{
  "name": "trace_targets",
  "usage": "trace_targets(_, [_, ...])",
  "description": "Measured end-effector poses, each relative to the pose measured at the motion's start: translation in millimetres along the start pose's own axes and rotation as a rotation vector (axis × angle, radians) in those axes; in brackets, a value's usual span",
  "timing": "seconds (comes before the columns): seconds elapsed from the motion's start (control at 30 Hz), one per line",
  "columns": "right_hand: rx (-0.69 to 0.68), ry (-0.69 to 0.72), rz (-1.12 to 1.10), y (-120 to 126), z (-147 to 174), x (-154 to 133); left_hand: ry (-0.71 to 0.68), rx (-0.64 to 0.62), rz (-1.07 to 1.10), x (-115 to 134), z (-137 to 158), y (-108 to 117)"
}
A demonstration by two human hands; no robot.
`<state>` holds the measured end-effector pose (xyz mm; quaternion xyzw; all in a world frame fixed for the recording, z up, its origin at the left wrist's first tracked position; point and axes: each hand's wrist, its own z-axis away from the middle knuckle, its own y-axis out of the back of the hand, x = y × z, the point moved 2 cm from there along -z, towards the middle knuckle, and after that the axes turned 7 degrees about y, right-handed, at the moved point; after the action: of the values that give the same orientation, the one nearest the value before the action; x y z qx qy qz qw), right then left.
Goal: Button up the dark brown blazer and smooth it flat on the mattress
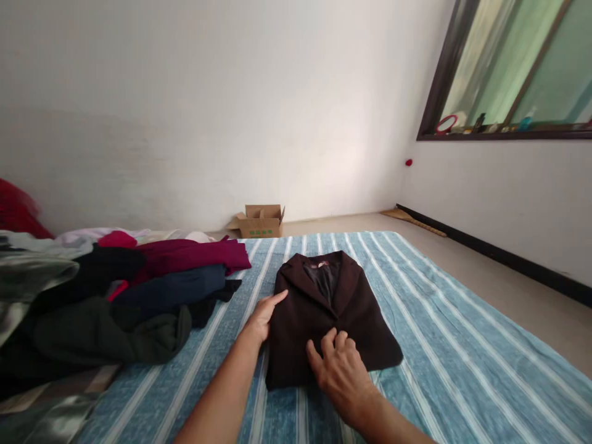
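Observation:
A dark brown jacket [314,327] lies folded on the striped bed sheet, its collar and lapels facing up and away from me. Inside the neck a dark lining and a small label show. My left hand [264,316] is at the jacket's left edge, thumb on top of the cloth, the other fingers mostly hidden beside or under the edge. Across the lower front of the jacket rests my right hand [340,367], its fingers apart and slightly bent, touching the cloth without gripping it.
Blue-and-white striped bedding [444,357] spreads under the jacket. To the left lies a heap of loose clothes [115,327] in dark green, navy and maroon. Beyond the bed's far edge stands an open cardboard box [261,228] by the wall. A window [518,74] is at upper right.

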<state>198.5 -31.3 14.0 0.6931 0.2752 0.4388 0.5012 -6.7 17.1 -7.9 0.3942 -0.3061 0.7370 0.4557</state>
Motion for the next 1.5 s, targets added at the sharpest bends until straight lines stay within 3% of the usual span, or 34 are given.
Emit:
trace_targets(0.3, [0.111, -0.078, -0.017, -26, 13, -20, -0.241, 0.441, -0.313, 20, -2, -5])
trace_targets(0.4, [0.158, -0.109, -0.047, -30, 15, -22, -0.408, 0.563, -0.661, 24, 16, -20])
trace_targets(0.5, [0.188, -0.142, -0.063, -32, 15, -22, -0.599, 0.548, -1.159, 13, 36, -42])
trace_targets(0.63, [0.239, -0.180, -0.092, -36, 17, -24, -0.508, 0.424, -1.414, -17, 39, -55])
trace_targets(0.83, [0.318, -0.210, -0.176, -35, 24, -19, -0.493, 0.486, -1.487, -26, 30, -53])
trace_targets(1.03, [0.443, -0.258, -0.273, -16, 49, 14, -0.544, 0.468, -1.501, -20, 60, -73])
trace_targets(1.17, [0.363, -0.399, -0.230, -35, 57, 24, -0.486, 0.428, -1.486, -31, 66, -82])
trace_targets(1.3, [0.290, -0.433, -0.231, -57, 60, 13, -0.410, 0.408, -1.465, -40, 61, -81])
trace_targets(1.5, [0.290, -0.437, -0.246, -57, 62, 10, -0.388, 0.392, -1.439, -40, 61, -79])
